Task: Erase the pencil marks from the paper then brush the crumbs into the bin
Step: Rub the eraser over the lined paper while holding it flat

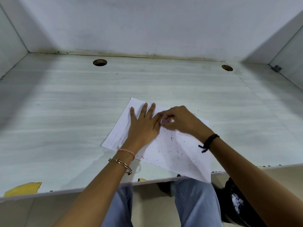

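A white sheet of paper (173, 154) lies skewed on the pale desk (65, 112), its near right corner hanging over the front edge. Faint pencil lines (124, 133) run along its left part. Dark eraser crumbs (172, 146) are scattered over the middle of the sheet. My left hand (142, 125) presses flat on the paper with straight, spread fingers. My right hand (182, 120) pinches a small purple eraser (164, 121) against the sheet, right beside my left fingers.
A black bin (236, 202) with something white inside stands on the floor under the desk's front edge, at the right. Two round cable holes (100, 62) (227, 68) sit near the back wall. A yellow patch (23, 189) marks the front left edge. My legs are below.
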The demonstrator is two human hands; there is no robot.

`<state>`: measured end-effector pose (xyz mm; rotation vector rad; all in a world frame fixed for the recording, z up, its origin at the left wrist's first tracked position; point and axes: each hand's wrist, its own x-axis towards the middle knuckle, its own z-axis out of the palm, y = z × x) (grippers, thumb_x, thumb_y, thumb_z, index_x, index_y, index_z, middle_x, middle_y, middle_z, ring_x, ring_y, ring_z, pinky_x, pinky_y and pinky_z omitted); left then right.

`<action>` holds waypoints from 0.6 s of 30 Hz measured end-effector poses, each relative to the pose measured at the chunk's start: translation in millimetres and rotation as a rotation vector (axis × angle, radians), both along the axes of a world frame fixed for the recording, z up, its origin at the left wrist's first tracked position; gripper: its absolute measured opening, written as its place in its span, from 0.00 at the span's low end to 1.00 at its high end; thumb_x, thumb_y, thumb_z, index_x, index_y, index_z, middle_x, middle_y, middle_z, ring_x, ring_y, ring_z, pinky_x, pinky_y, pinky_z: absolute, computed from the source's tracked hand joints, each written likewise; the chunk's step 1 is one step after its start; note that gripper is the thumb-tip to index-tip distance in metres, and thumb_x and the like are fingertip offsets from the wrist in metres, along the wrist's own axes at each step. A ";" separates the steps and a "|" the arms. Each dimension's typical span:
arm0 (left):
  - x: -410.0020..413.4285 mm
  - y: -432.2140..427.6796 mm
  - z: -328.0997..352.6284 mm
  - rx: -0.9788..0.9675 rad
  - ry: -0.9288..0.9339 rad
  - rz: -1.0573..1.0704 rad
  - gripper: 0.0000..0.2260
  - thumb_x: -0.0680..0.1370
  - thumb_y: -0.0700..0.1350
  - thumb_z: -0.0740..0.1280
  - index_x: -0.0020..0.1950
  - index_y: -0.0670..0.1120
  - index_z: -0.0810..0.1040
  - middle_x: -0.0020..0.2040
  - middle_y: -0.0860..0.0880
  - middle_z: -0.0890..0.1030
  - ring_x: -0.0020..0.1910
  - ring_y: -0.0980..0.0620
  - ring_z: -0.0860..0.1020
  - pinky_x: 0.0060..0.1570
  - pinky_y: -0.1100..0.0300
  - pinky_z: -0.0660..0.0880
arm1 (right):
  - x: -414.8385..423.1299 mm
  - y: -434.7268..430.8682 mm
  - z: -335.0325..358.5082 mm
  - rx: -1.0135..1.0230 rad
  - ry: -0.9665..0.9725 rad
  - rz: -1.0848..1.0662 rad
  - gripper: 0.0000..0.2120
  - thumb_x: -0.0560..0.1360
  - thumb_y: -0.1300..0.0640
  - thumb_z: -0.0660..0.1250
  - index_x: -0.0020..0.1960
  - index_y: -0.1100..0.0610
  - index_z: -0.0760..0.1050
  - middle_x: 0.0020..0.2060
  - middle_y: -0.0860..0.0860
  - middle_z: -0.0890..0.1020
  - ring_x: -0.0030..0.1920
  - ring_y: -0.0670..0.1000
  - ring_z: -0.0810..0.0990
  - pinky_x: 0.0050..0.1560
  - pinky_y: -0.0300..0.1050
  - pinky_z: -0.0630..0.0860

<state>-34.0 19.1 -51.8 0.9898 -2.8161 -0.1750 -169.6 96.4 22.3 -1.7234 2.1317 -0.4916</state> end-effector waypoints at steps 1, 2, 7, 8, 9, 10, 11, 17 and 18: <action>0.7 0.2 -0.2 -0.019 -0.009 -0.002 0.29 0.78 0.58 0.33 0.78 0.61 0.51 0.80 0.49 0.47 0.79 0.45 0.44 0.70 0.32 0.41 | -6.4 -2.9 0.8 -0.030 0.021 -0.048 0.02 0.70 0.63 0.69 0.41 0.61 0.81 0.39 0.56 0.83 0.41 0.56 0.80 0.40 0.46 0.75; 0.6 -0.5 -0.7 -0.036 -0.018 0.000 0.26 0.80 0.57 0.35 0.78 0.61 0.50 0.80 0.49 0.47 0.79 0.44 0.44 0.70 0.32 0.42 | -12.2 -6.2 2.7 -0.058 0.050 -0.093 0.02 0.70 0.64 0.68 0.41 0.62 0.80 0.39 0.57 0.82 0.42 0.57 0.80 0.41 0.48 0.75; -2.5 0.0 2.2 0.006 -0.015 0.019 0.22 0.83 0.55 0.41 0.78 0.60 0.52 0.80 0.50 0.46 0.79 0.46 0.43 0.71 0.32 0.40 | -2.3 -3.7 1.9 0.044 0.031 0.012 0.02 0.70 0.62 0.69 0.40 0.60 0.81 0.39 0.54 0.83 0.33 0.48 0.75 0.33 0.37 0.70; -1.7 0.0 1.0 -0.002 -0.016 0.015 0.24 0.82 0.56 0.38 0.78 0.60 0.52 0.80 0.50 0.46 0.79 0.46 0.43 0.71 0.32 0.40 | -2.0 -1.4 1.8 0.042 0.014 0.016 0.02 0.70 0.62 0.69 0.40 0.59 0.81 0.38 0.54 0.83 0.32 0.47 0.74 0.32 0.37 0.70; -1.1 0.2 0.9 -0.016 -0.018 0.007 0.26 0.80 0.57 0.35 0.78 0.60 0.52 0.80 0.50 0.47 0.79 0.45 0.44 0.70 0.32 0.41 | -6.3 -2.7 1.7 0.016 0.012 -0.018 0.02 0.70 0.62 0.69 0.40 0.59 0.81 0.39 0.54 0.82 0.33 0.48 0.76 0.34 0.39 0.72; -0.4 0.2 0.8 -0.030 -0.019 0.001 0.28 0.78 0.57 0.33 0.78 0.61 0.51 0.80 0.49 0.47 0.79 0.45 0.44 0.70 0.32 0.41 | -11.5 -5.4 2.6 -0.019 0.023 -0.070 0.02 0.70 0.62 0.69 0.40 0.59 0.80 0.39 0.54 0.82 0.36 0.51 0.78 0.36 0.43 0.74; -0.1 -0.2 1.1 -0.039 -0.014 0.001 0.28 0.78 0.57 0.33 0.78 0.62 0.51 0.80 0.49 0.48 0.79 0.44 0.45 0.70 0.32 0.41 | -15.1 -8.8 3.8 -0.045 0.041 -0.109 0.02 0.70 0.63 0.69 0.39 0.59 0.79 0.39 0.55 0.81 0.39 0.54 0.79 0.37 0.44 0.74; -1.3 1.4 1.3 -0.020 -0.014 0.017 0.22 0.83 0.55 0.41 0.78 0.59 0.52 0.80 0.50 0.47 0.79 0.45 0.43 0.71 0.32 0.41 | -2.9 -5.2 -0.2 0.049 0.023 -0.006 0.02 0.70 0.62 0.68 0.39 0.59 0.80 0.38 0.54 0.83 0.35 0.50 0.76 0.33 0.37 0.69; -0.8 1.0 0.9 -0.035 -0.019 0.012 0.23 0.83 0.55 0.40 0.78 0.60 0.51 0.80 0.50 0.46 0.79 0.45 0.43 0.70 0.32 0.42 | -7.8 -5.4 0.8 0.024 0.008 -0.051 0.03 0.70 0.62 0.69 0.40 0.59 0.81 0.39 0.54 0.83 0.36 0.51 0.77 0.35 0.38 0.70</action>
